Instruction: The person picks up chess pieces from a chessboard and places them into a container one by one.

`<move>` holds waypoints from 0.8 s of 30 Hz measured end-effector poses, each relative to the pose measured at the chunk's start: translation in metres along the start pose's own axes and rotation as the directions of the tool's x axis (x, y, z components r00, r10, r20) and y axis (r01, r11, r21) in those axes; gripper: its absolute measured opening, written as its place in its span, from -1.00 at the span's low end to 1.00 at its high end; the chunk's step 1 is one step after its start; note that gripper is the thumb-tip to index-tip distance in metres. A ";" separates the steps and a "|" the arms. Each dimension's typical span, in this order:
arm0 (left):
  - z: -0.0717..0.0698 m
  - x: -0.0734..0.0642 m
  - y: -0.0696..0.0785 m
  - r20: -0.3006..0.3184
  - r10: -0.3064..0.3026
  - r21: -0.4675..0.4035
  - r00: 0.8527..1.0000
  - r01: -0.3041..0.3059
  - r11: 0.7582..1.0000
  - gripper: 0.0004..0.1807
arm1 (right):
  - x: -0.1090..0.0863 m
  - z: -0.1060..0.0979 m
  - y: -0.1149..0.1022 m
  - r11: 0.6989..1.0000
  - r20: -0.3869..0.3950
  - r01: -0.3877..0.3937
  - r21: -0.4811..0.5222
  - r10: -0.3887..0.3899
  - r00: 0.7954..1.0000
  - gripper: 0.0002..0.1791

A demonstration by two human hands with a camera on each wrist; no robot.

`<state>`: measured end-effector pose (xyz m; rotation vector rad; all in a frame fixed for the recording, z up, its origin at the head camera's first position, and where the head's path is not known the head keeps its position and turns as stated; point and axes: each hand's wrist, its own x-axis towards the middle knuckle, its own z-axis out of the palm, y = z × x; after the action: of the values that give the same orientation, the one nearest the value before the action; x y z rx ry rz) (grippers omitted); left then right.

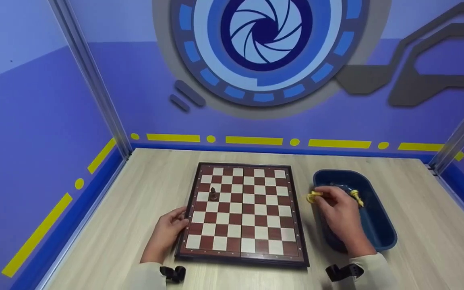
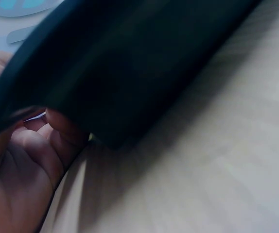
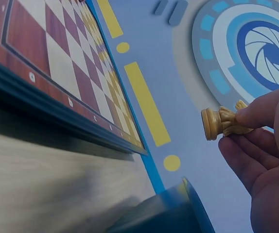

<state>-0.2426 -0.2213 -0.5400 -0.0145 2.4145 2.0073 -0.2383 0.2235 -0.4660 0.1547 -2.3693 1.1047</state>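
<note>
My left hand (image 1: 166, 231) grips the left edge of the chessboard (image 1: 242, 257), its thumb by the rim. Close up in the left wrist view, the board's dark side (image 2: 110, 73) hides part of the curled fingers (image 2: 32, 150). Between thumb and fingers, my right hand (image 1: 340, 211) pinches a yellow chess piece that looks like a knight (image 3: 222, 121), base pointing left, held above the left rim of a dark blue tub (image 1: 381, 201). One dark brown chess piece (image 1: 213, 195) stands upright near the board's left side.
Inside the tub lie another yellow chess piece (image 1: 357, 197) and some dark ones, partly hidden by the right hand. The tub stands right of the board on a wooden table (image 1: 143, 181). Blue printed walls (image 1: 127, 100) enclose the back and sides.
</note>
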 end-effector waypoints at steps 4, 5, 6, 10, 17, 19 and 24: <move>0.000 0.002 -0.002 -0.004 -0.008 -0.007 1.000 0.008 1.000 -0.51 | 0.001 -0.005 0.003 1.000 -0.009 -0.022 0.016 0.022 1.000 -0.81; 0.000 0.002 -0.002 -0.004 -0.009 -0.011 1.000 0.009 1.000 -0.50 | 0.001 -0.006 0.003 0.999 -0.012 -0.026 0.019 0.026 1.000 -0.81; 0.000 0.002 -0.003 -0.005 -0.015 -0.010 1.000 0.014 1.000 -0.50 | 0.001 -0.007 0.004 0.999 -0.014 -0.027 0.018 0.028 1.000 -0.81; -0.001 0.001 -0.003 -0.004 -0.029 -0.020 1.000 0.029 0.999 -0.50 | 0.000 -0.012 0.006 0.999 -0.020 -0.037 0.018 0.037 0.999 -0.79; 0.000 -0.001 -0.001 -0.002 -0.014 -0.003 1.000 0.014 1.000 -0.51 | -0.002 -0.018 0.012 0.998 -0.018 -0.056 -0.017 0.055 0.998 -0.79; 0.000 -0.002 0.000 -0.001 -0.004 0.003 1.000 0.004 1.000 -0.51 | -0.002 -0.020 0.013 0.998 -0.019 -0.062 -0.021 0.061 0.998 -0.79; 0.000 -0.005 0.010 -0.001 -0.015 0.006 1.000 0.015 1.000 -0.52 | -0.002 -0.024 0.017 0.998 -0.035 -0.066 -0.015 0.066 0.997 -0.78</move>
<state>-0.2379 -0.2199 -0.5303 -0.0340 2.4139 1.9942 -0.2324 0.2519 -0.4655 0.0516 -2.3669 1.1099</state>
